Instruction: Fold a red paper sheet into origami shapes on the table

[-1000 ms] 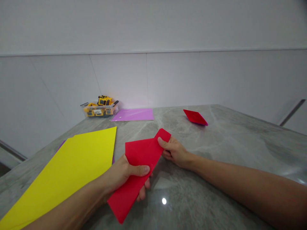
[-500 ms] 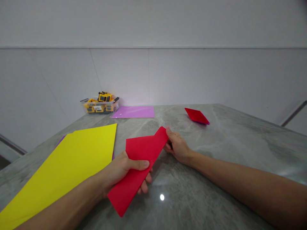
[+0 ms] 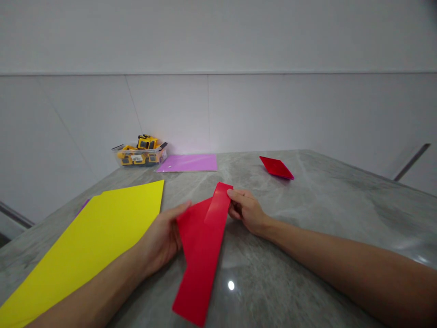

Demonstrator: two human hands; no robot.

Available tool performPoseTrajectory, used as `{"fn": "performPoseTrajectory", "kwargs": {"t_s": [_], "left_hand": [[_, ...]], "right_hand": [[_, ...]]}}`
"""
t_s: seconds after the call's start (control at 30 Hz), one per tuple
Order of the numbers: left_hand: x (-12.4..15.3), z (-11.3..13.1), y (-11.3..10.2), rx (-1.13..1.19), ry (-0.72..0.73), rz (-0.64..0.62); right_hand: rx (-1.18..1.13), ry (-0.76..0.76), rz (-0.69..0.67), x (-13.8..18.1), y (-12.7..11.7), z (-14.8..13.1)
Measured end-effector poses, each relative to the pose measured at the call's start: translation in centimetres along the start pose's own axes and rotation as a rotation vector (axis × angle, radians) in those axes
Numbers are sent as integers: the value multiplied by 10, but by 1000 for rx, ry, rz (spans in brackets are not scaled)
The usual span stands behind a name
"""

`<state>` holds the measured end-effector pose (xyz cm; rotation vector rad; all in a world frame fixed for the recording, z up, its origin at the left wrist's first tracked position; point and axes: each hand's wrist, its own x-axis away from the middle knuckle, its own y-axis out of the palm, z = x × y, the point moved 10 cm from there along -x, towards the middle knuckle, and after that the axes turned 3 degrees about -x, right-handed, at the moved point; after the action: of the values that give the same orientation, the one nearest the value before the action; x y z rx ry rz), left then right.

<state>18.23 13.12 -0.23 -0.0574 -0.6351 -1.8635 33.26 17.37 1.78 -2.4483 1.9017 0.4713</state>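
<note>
A folded red sheet of paper (image 3: 207,255) is held tilted above the grey table, a long flat strip along its right side and a pointed flap on the left. My right hand (image 3: 248,210) pinches the strip's upper right edge between thumb and fingers. At the left flap is my left hand (image 3: 160,239), its thumb raised and apart from the fingers. Those fingertips go partly out of sight behind the flap, so whether they touch it is unclear. Under my left forearm lies a large yellow sheet (image 3: 112,228).
A violet edge (image 3: 83,206) peeks out beneath the yellow sheet. At the back left stands a clear plastic box (image 3: 139,157) of yellow toy vehicles, beside a flat lilac sheet (image 3: 189,163). A folded red piece (image 3: 276,167) lies at the back right of the grey marbled table (image 3: 307,264).
My left thumb has lifted off the red paper, and that hand has moved left to the flap. The paper has turned more upright, its strip now facing me. My right hand still pinches the top.
</note>
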Motion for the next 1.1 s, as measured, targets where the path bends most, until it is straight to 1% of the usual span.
{"fn": "performPoseTrajectory", "kwargs": {"t_s": [0.07,0.1,0.13,0.17,0.2,0.27,0.3,0.33,0.37,0.47,0.53,0.67,0.73,0.8,0.93,1.0,1.1], "left_hand": [[-2,26,-16,-68,182,124],[-2,36,-20,-180,242,175],[-3,43,-21,-323,273,209],[-6,45,-19,-476,279,225],[-9,45,-13,-609,277,215],[-14,42,-1,-820,293,231],[-15,44,8,-945,350,249],[-14,47,20,-1060,443,249],[-15,44,27,-1093,466,246],[-20,36,39,-1120,497,252],[-23,33,41,-1120,514,276],[-29,31,36,-1083,543,345],[-31,30,33,-1062,546,357],[-31,28,32,-1040,544,342],[-29,24,34,-1000,524,269],[-27,23,34,-973,518,243],[-25,23,35,-962,510,235]], "right_hand": [[9,29,-12,0,1,3],[17,42,-24,0,3,4],[28,53,-36,0,5,5],[39,58,-45,0,6,6],[47,59,-47,0,7,6],[61,51,-43,0,7,6],[69,45,-39,1,7,6],[79,40,-38,1,7,6],[89,34,-39,1,7,6],[117,12,-55,2,9,5],[124,-1,-70,5,12,4],[128,22,-146,16,22,5],[134,46,-192,23,26,7],[124,58,-232,28,29,6],[97,66,-333,31,37,8],[88,71,-361,30,38,10],[71,74,-383,29,38,11]]}}
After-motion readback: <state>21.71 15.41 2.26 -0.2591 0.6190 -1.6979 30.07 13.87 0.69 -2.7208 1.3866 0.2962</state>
